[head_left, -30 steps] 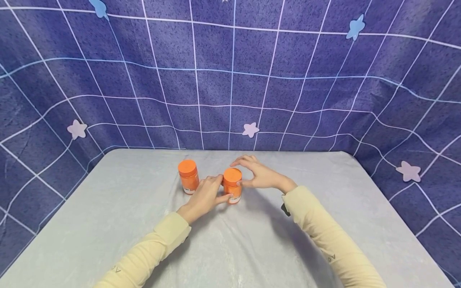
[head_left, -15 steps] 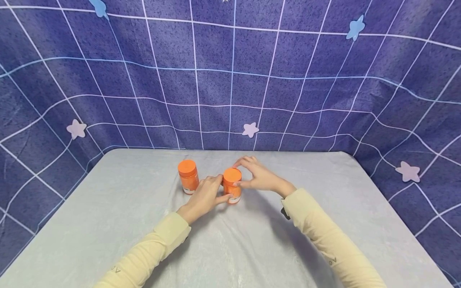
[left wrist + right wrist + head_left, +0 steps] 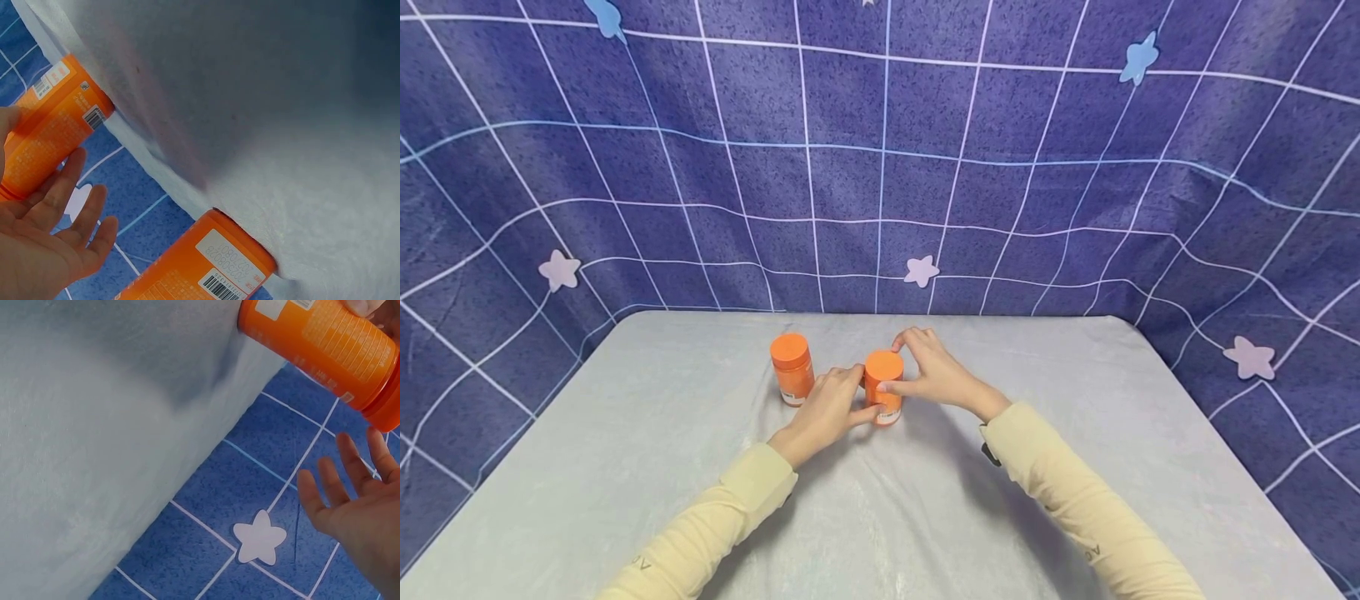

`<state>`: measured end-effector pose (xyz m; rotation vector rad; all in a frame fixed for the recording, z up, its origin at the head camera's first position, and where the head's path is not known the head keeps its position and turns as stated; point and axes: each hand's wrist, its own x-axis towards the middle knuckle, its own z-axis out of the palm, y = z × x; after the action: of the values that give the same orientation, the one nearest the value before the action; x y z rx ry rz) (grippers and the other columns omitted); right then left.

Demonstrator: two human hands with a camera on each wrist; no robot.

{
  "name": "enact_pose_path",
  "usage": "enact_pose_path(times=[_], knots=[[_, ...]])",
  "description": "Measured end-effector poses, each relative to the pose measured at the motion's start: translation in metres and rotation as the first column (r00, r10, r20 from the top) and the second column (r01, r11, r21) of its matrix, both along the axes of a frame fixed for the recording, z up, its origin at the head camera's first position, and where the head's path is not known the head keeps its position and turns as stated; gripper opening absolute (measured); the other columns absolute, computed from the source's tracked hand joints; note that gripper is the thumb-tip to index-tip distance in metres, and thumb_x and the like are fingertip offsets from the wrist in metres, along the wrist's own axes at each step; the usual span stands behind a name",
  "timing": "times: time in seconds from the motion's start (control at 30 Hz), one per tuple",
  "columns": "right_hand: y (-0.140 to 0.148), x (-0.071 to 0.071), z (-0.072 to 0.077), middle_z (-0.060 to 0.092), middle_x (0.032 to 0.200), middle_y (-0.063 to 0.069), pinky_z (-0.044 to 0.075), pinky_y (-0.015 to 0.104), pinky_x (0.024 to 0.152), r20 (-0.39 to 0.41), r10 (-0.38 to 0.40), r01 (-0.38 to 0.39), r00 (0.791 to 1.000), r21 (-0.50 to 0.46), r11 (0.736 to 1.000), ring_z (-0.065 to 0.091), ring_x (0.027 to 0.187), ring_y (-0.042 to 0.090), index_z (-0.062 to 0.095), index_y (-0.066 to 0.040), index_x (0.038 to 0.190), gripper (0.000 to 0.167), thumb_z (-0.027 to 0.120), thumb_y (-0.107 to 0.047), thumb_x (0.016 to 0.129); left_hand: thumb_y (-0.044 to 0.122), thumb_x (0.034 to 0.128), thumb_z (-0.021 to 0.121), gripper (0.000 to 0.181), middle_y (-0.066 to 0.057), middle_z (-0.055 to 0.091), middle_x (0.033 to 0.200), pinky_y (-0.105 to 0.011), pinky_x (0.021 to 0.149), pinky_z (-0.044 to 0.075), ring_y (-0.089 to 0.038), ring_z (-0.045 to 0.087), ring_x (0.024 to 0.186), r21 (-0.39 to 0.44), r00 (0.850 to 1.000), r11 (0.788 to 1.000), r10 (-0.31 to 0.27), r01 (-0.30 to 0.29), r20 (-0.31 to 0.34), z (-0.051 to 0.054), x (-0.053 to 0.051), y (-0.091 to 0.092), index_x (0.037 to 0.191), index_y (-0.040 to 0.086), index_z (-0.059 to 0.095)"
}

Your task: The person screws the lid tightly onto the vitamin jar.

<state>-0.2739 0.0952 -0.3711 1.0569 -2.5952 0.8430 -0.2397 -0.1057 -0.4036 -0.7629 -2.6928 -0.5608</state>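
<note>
An orange jar (image 3: 883,398) with a round orange lid (image 3: 884,365) stands upright on the grey cloth. My left hand (image 3: 827,408) holds its body from the left, thumb in front and fingers behind. My right hand (image 3: 942,372) pinches the lid from the right, its thumb at the front and index finger at the back. The left wrist view shows the held jar (image 3: 53,128) with its barcode label. In the right wrist view, the other fingers of my right hand (image 3: 356,506) are spread below the lid (image 3: 384,403).
A second orange jar (image 3: 792,369), also lidded and upright, stands just left of my left hand; its labelled base (image 3: 212,262) shows in the left wrist view. The grey cloth-covered table (image 3: 880,517) ends at a blue gridded curtain (image 3: 850,167) with star shapes.
My right hand has turned around the lid: its thumb slid left across the front while the index finger moved right at the back. The left hand and both jars stayed in place.
</note>
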Motion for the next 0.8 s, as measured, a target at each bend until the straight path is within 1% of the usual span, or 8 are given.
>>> enact_pose_path(times=[0.2,0.33,0.43,0.57,0.67,0.8], knots=[[0.005,-0.003,0.002,0.054,0.115,0.008,0.036,0.043,0.093,0.039,0.053,-0.053,0.998,0.012,0.999,0.042,0.106,0.026,0.050,-0.004,0.114,0.058,0.074,-0.037,0.072,0.037,0.0774,0.070,0.037,-0.006,0.062,0.077,-0.037,0.069,0.044,-0.022,0.057,0.077,0.006,1.000,1.000,0.001,-0.001,-0.012,-0.001,0.000,0.000,0.095,0.009,0.053],[0.009,-0.005,0.004,0.050,0.123,0.007,0.034,0.044,0.098,0.075,0.079,-0.082,0.994,0.035,0.996,0.038,0.112,0.023,0.049,-0.006,0.120,0.059,0.072,-0.037,0.075,0.038,0.0777,0.070,0.038,-0.006,0.062,0.078,-0.039,0.071,0.044,-0.023,0.057,0.079,0.007,1.000,1.000,0.002,-0.002,-0.008,-0.002,0.000,0.000,0.096,0.009,0.053],[0.011,-0.006,0.007,0.049,0.124,0.006,0.034,0.045,0.099,0.084,0.111,-0.114,0.990,0.039,0.993,0.038,0.114,0.023,0.049,-0.008,0.122,0.058,0.072,-0.035,0.076,0.039,0.0776,0.070,0.039,-0.007,0.063,0.080,-0.040,0.073,0.044,-0.024,0.058,0.081,0.011,1.000,1.000,0.004,-0.004,-0.006,-0.002,0.000,0.000,0.097,0.009,0.053],[0.013,-0.006,0.012,0.049,0.126,0.008,0.033,0.047,0.100,0.083,0.168,-0.173,0.982,0.048,0.984,0.038,0.117,0.025,0.050,-0.007,0.123,0.054,0.071,-0.025,0.077,0.039,0.0778,0.069,0.039,-0.007,0.063,0.080,-0.040,0.072,0.044,-0.024,0.058,0.080,0.012,1.000,1.000,0.006,-0.005,-0.004,-0.002,0.000,0.000,0.097,0.009,0.054],[0.013,-0.005,0.015,0.049,0.127,0.008,0.032,0.047,0.100,0.096,0.201,-0.207,0.975,0.057,0.977,0.038,0.118,0.025,0.050,-0.007,0.124,0.053,0.068,-0.017,0.076,0.039,0.0779,0.069,0.040,-0.007,0.063,0.080,-0.040,0.072,0.044,-0.024,0.058,0.080,0.011,1.000,1.000,0.005,-0.005,-0.007,-0.003,0.001,0.000,0.098,0.009,0.054],[0.012,-0.005,0.019,0.048,0.129,0.008,0.032,0.048,0.100,0.115,0.222,-0.231,0.968,0.068,0.971,0.038,0.120,0.026,0.050,-0.009,0.126,0.053,0.065,-0.011,0.075,0.039,0.0774,0.070,0.040,-0.007,0.064,0.081,-0.040,0.071,0.045,-0.024,0.058,0.079,0.019,1.000,1.000,0.004,-0.004,-0.012,-0.002,0.001,0.000,0.098,0.009,0.054]])
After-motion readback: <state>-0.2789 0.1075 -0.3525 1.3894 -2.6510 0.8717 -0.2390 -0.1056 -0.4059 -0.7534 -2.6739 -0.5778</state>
